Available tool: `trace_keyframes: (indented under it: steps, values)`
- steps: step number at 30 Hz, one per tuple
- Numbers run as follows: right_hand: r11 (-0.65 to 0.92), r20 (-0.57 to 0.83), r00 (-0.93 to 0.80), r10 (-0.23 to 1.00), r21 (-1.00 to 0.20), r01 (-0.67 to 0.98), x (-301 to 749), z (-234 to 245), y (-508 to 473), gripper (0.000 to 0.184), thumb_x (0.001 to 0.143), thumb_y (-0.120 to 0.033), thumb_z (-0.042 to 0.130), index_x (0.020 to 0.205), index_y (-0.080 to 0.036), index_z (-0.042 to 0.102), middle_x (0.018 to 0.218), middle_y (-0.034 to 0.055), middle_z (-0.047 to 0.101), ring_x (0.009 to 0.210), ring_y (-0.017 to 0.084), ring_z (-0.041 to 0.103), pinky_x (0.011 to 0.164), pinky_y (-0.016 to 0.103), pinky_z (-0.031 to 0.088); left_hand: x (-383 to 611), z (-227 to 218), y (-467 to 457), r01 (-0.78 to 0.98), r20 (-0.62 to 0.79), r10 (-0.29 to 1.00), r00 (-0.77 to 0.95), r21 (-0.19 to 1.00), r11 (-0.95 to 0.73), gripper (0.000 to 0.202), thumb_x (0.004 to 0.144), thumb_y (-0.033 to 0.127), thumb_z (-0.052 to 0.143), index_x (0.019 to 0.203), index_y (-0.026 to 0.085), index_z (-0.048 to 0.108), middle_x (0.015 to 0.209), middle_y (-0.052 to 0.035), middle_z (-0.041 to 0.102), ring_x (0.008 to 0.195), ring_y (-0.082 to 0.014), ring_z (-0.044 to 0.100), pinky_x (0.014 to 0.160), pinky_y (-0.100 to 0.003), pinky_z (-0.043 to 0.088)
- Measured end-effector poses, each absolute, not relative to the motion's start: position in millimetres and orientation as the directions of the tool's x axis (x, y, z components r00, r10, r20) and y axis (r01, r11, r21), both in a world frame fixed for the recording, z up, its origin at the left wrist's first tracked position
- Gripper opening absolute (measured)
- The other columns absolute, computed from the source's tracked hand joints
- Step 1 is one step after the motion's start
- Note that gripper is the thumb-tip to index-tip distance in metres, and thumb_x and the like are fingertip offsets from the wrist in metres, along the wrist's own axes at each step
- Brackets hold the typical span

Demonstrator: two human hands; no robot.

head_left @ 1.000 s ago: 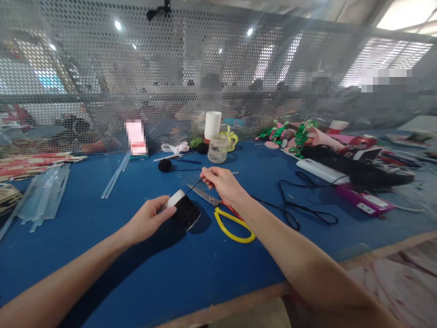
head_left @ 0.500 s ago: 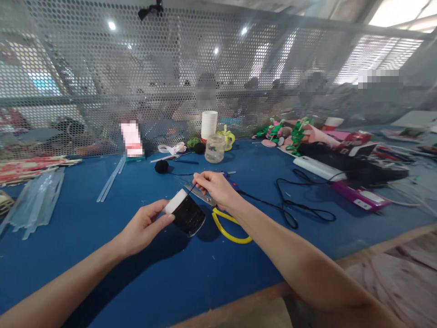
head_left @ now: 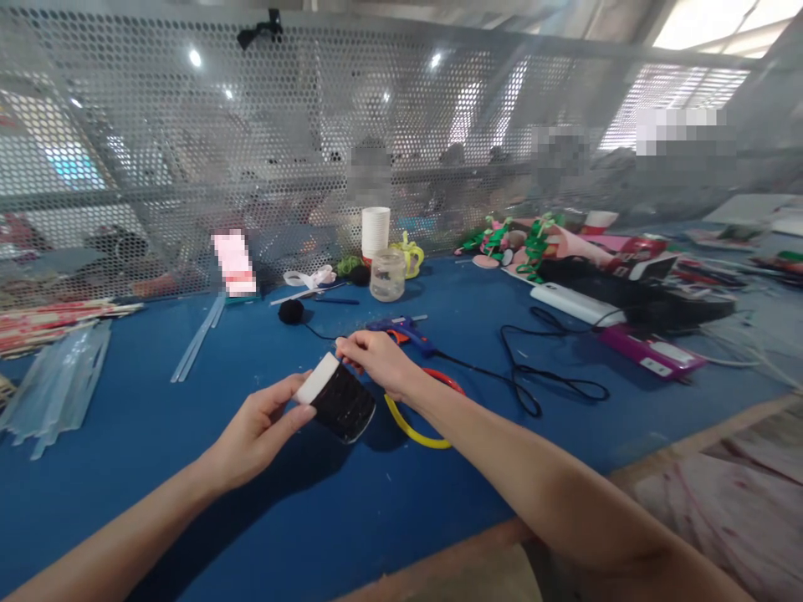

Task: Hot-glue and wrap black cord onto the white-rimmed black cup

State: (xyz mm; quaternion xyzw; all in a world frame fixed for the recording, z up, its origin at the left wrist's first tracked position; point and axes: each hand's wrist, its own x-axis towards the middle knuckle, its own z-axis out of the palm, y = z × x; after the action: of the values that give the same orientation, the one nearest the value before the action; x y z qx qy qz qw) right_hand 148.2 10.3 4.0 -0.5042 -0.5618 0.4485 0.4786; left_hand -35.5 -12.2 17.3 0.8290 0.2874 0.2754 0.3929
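My left hand (head_left: 260, 431) holds a white paper cup (head_left: 317, 379) tilted, thumb on the near side; its fingers behind the cup are partly hidden. Black yarn (head_left: 342, 405) is wound round most of the cup, leaving a white band bare at one end. Beside that band, my right hand (head_left: 375, 359) pinches the yarn strand close to the cup. A small black yarn ball (head_left: 291, 312) lies beyond, its strand trailing toward my right hand. Under my right wrist, scissors with a yellow and red handle (head_left: 411, 428) rest on the table, their blades hidden.
A blue glue gun (head_left: 401, 326) lies just beyond my right hand, its black cord looping right. Farther back stand a glass jar (head_left: 387, 276) and stacked paper cups (head_left: 375, 231). Clear glue sticks (head_left: 59, 385) lie left. A purple power strip (head_left: 652, 353) is at right.
My right hand has come slightly left and down, nearer the cup, so less strand shows between them. The view has shifted a little, and the glue gun shows more fully.
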Motion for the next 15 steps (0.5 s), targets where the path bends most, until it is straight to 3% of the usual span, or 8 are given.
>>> trace_keyframes:
  steps: [8, 15]
  values:
    - [0.091, 0.080, -0.064, 0.995, -0.974, 0.209, 141, -3, 5, 0.029, 0.071, -0.037, 0.047, 0.051, -0.017, 0.041, 0.046, -0.0071, 0.036, 0.042, 0.006, 0.030, 0.040, 0.019, 0.024, -35, 17, -14, 0.266, 0.249, 0.682, 0.688, 0.787, -0.556, 0.019, 0.080, 0.024, 0.043, 0.091, 0.015, 0.056, 0.098, -0.0058, 0.057, 0.085, -0.0170, 0.051, 0.081, -0.026, 0.039]
    - [0.036, 0.022, -0.073, 0.997, -0.979, 0.202, 140, -12, 8, 0.032, 0.069, -0.044, 0.049, 0.053, -0.018, 0.040, 0.043, -0.0079, 0.033, 0.038, 0.006, 0.029, 0.037, 0.019, 0.024, -34, 16, -13, 0.277, 0.253, 0.669, 0.699, 0.767, -0.579, 0.017, 0.080, 0.023, 0.042, 0.085, 0.014, 0.056, 0.094, -0.0063, 0.057, 0.088, -0.0184, 0.050, 0.081, -0.027, 0.039]
